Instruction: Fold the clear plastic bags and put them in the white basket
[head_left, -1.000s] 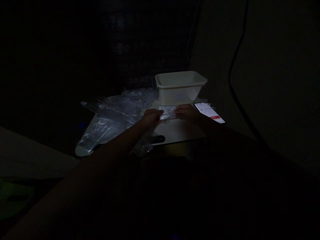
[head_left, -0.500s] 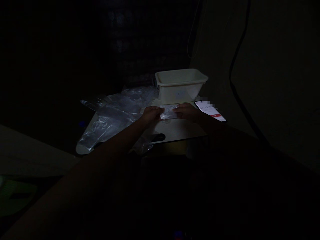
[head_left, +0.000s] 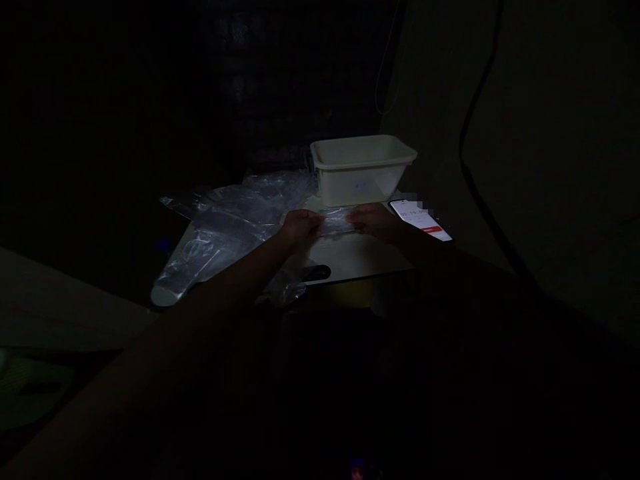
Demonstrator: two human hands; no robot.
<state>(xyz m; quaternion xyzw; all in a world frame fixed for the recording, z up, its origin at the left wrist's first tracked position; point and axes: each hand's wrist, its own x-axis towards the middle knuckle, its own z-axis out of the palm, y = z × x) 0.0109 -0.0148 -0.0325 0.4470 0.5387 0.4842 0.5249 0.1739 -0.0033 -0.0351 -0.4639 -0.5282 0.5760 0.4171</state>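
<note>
A small folded piece of clear plastic (head_left: 336,221) is stretched between my two hands, above the white table (head_left: 355,257). My left hand (head_left: 301,225) grips its left end, with the thumb on top. At the right end my right hand (head_left: 373,220) pinches it in the same way. Loose clear plastic bags (head_left: 225,227) lie spread over the table's left side, partly behind my left forearm. Just beyond my hands stands a white plastic tub (head_left: 357,183). The scene is very dark, so fine detail of the fingers is hard to see.
A phone (head_left: 420,220) with a lit screen lies right of the tub, near my right forearm. A dark oval slot (head_left: 319,273) sits at the table's front edge. A dark cable (head_left: 463,147) runs down the wall at the right. Something green shows at the lower left.
The plastic between my hands looks more creased and narrower than before, and my fingers have shifted slightly on it. The tub, bags and phone have stayed in place.
</note>
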